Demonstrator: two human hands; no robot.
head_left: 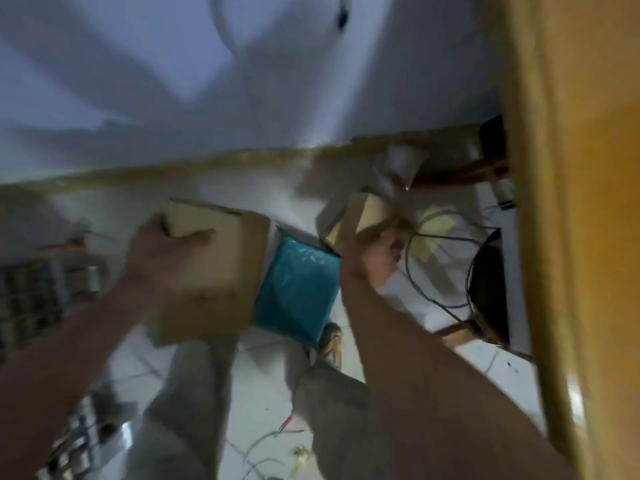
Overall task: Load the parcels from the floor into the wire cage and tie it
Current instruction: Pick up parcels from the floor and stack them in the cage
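Observation:
The frame is motion-blurred. My left hand point(166, 247) grips the top edge of a large brown cardboard box point(211, 282), held in front of my legs. My right hand point(375, 258) grips a smaller brown cardboard box point(360, 218), raised near the wall. Between the two boxes a teal plastic mailer parcel point(298, 289) lies on the white tiled floor point(263, 403). The wire cage point(31, 299) shows as a blurred metal grid at the left edge.
A yellow wooden door or cabinet edge point(568, 237) fills the right side. Dark cables point(436, 271) and a black round object point(488, 289) lie near it. Loose wires and scraps point(277, 434) litter the floor by my feet. A white wall rises ahead.

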